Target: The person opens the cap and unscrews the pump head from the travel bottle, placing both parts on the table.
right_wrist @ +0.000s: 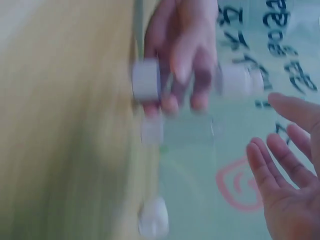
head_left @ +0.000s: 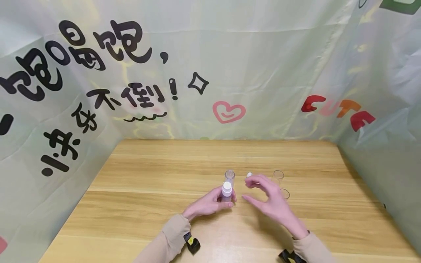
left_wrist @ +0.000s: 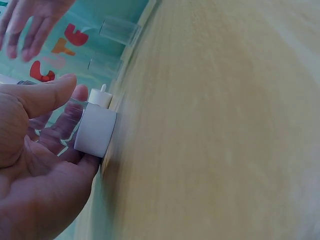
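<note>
My left hand (head_left: 208,203) grips a clear bottle with a white top (head_left: 227,188), its fingers and thumb wrapped round the see-through body. The bottle's white base (left_wrist: 95,131) shows below the fingers, close over the table. To the right, my right hand (head_left: 272,200) is raised with fingers spread and nothing in them. In the right wrist view its fingertips (right_wrist: 256,150) are apart from the bottle's white top (right_wrist: 237,80). Just behind the held bottle stands a second clear tube (head_left: 230,174) with a white base (right_wrist: 151,130) and an uncovered upper end.
A small white pump piece (head_left: 249,175) stands on the wooden table (head_left: 158,175), partly behind the right hand. Two clear caps, one farther back (head_left: 277,176) and one nearer (head_left: 286,193), stand beyond that hand. Printed cloth walls (head_left: 256,73) enclose the table's back and sides.
</note>
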### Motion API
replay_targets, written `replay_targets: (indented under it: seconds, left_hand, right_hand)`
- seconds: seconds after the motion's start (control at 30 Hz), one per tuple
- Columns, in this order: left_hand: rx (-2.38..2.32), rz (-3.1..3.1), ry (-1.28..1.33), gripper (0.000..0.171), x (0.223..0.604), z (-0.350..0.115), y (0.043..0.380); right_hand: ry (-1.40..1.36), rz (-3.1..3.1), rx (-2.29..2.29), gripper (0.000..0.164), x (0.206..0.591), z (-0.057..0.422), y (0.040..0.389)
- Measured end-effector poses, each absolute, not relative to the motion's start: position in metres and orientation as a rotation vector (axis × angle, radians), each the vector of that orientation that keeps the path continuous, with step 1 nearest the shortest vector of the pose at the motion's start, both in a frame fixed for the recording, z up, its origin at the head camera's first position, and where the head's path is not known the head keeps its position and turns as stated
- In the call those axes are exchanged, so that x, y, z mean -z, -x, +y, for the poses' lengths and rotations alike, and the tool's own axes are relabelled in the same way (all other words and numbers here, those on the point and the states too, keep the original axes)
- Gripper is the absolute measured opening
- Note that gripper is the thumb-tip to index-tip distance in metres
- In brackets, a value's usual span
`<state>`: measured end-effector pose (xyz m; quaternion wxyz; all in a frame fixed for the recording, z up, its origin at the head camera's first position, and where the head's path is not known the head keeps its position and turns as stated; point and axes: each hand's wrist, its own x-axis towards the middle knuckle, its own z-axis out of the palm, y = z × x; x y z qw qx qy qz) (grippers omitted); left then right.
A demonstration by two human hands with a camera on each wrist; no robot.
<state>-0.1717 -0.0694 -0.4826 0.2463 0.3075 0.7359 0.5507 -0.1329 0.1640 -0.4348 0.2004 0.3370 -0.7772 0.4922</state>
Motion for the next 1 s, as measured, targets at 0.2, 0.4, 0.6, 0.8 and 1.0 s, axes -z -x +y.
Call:
replay_targets:
  seconds: [0.2,0.4,0.6,0.8,1.0]
  left_hand:
    - [-1.494,2.044,-0.811,0.037,0.481,-0.071,0.17]
    - [-1.494,2.048,-0.807,0.046,0.479,-0.07,0.17]
    - [-1.504,2.03,-0.817,0.063,0.48,-0.07,0.17]
    - [-1.489,2.041,-0.844,0.05,0.481,-0.07,0.17]
    - [-1.5,2.034,-0.812,0.052,0.481,-0.071,0.169]
  right_hand:
    - [-0.994,-2.182,-1.492,0.054,0.437,0.131,0.134]
    - [-0.949,-2.199,-1.352,0.048,0.44,0.117,0.14]
    - [-0.939,-2.193,-1.25,0.049,0.444,0.113,0.144]
    - [-0.925,-2.226,-1.262,0.047,0.446,0.112,0.142]
    - [-0.892,-2.235,-1.312,0.048,0.448,0.112,0.141]
